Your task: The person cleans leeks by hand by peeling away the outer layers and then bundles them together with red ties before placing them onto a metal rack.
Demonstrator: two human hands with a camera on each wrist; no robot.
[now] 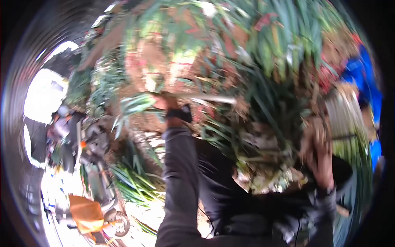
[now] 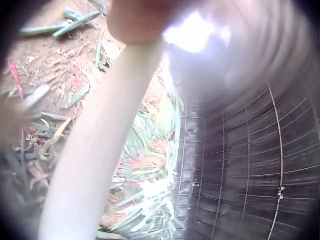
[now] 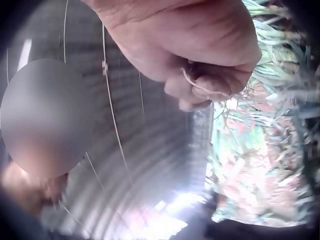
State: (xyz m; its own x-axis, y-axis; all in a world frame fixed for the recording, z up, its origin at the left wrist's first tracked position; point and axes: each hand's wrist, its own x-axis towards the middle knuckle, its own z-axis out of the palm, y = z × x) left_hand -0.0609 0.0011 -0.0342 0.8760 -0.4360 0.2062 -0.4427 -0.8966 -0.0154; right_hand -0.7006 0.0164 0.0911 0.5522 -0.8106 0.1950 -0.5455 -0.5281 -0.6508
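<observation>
My left hand [image 1: 164, 103] grips a long leek near its green leaves [image 1: 138, 103]; the white stalk [image 1: 210, 98] points right and ends in brown roots [image 1: 241, 108]. That pale stalk [image 2: 97, 150] runs down from the fingers [image 2: 137, 25] in the left wrist view. Away from the leek's root end, my right hand [image 1: 319, 150] is blurred beside a bundle of pale stalks [image 1: 347, 109]. In the right wrist view the right hand [image 3: 195, 45] has curled fingers, with a thin root-like strand [image 3: 205, 90] across them. No larger item shows in it.
Piled leeks [image 1: 284, 37] cover the far side. More green leaves [image 1: 131, 181] lie at lower left, near a vehicle with an orange cover [image 1: 86, 214]. Leafy scraps [image 1: 267, 177] lie by the knees, and blue material [image 1: 364, 76] is at right. Another person [image 3: 35, 190] appears in the right wrist view.
</observation>
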